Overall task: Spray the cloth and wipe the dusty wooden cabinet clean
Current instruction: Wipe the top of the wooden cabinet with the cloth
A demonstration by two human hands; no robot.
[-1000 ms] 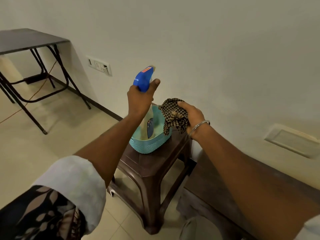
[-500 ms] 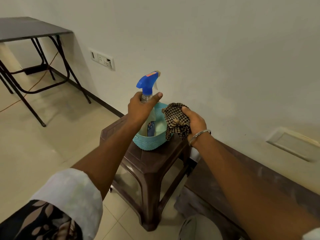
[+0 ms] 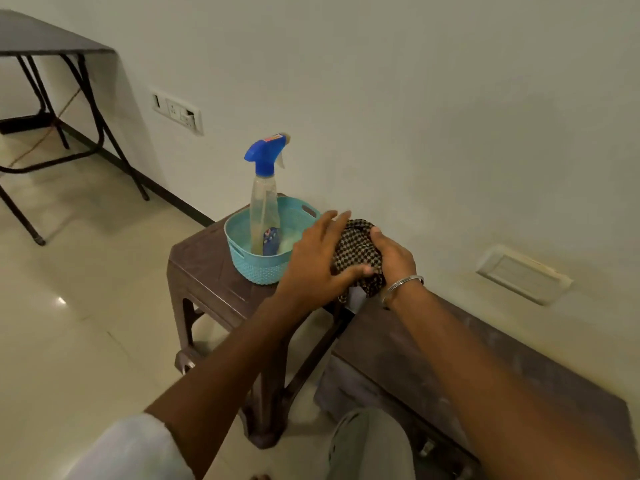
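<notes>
Released, spray bottle [image 3: 264,202] stands; hands bunch checked cloth [image 3: 356,251].

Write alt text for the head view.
Both hands, left hand and right hand, bunch a checked cloth above a dusty wooden cabinet. Beside them, a spray bottle stands upright in a teal basket on a brown stool.

Both hands bunch the checked cloth [image 3: 358,252] over the cabinet's [image 3: 450,348] left end: left hand [image 3: 318,261] flat against it, right hand [image 3: 393,258] in a closed grip. The spray bottle [image 3: 265,199] stands upright in the turquoise basket [image 3: 256,265] on the brown stool [image 3: 207,271].
</notes>
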